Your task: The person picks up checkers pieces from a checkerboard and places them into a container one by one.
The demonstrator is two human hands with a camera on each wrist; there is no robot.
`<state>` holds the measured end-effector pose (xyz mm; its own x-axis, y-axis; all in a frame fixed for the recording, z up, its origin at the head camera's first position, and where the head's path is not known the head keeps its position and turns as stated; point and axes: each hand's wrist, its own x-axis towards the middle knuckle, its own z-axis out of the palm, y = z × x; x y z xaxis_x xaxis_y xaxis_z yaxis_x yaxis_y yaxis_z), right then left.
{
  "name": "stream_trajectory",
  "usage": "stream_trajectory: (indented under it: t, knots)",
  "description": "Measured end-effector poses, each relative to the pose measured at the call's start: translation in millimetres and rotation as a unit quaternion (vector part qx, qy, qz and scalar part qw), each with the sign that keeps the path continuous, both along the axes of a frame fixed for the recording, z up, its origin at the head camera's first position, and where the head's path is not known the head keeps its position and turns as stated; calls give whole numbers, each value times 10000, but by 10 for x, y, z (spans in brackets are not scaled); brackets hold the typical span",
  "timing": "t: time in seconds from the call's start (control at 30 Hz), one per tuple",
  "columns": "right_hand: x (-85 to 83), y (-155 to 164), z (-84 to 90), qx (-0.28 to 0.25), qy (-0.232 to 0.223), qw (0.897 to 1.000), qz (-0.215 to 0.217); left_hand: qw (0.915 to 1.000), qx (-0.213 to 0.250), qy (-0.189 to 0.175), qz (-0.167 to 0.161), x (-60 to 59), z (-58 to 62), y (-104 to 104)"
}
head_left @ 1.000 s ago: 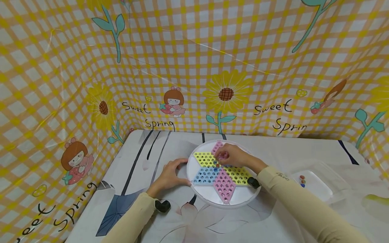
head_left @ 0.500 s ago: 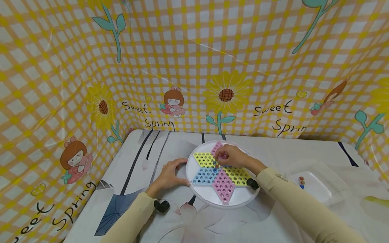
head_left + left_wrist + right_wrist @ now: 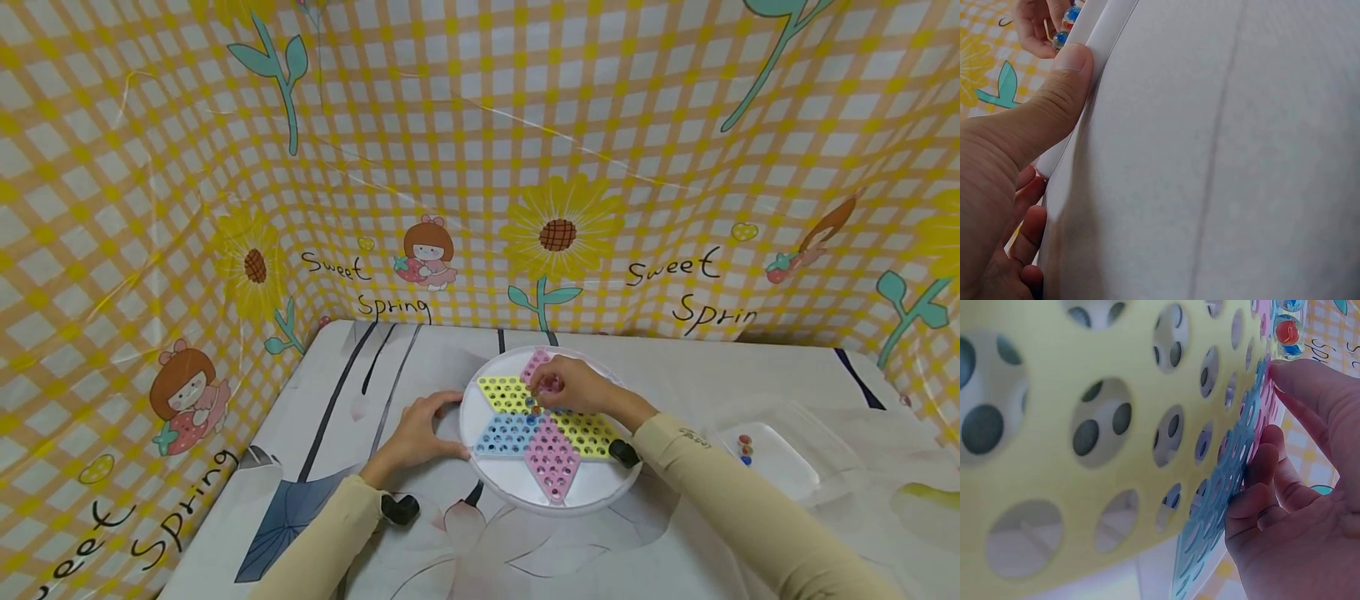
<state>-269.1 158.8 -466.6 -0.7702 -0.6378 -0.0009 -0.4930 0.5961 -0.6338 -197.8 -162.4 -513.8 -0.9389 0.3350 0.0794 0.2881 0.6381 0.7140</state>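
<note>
While little had shifted since a second ago | your left hand (image 3: 420, 433) still gripped the round white plastic checkers board (image 3: 517, 483) at its left rim | your right hand (image 3: 573, 385), fingers curled, stayed over the far pink point, apparently pinching a small glass marble (image 3: 536, 409) near the centre; placing unfinished.

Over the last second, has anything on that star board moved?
Hardly anything. The right hand stays over the middle of the board by the marbles, shifting only slightly. The left hand still holds the board's rim, and the tray lies where it was.
</note>
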Motion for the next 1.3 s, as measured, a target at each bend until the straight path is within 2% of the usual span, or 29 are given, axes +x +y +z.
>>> stream_trajectory:
  t: [0.2,0.47,0.8,1.3]
  knots:
    - [-20,-1,0,-32,26,10000,76,10000,-38,-29,-6,-15,-18,-13]
    - [-21,4,86,98,-92,9998,141,10000,-53,-65,-5,-6,-39,-7]
    - [-17,-24,175,-181,310,9994,9,10000,-14,-28,0,24,15,6]
    - [22,-28,207,-333,324,9989,-93,10000,-29,23,-38,6,-14,-6]
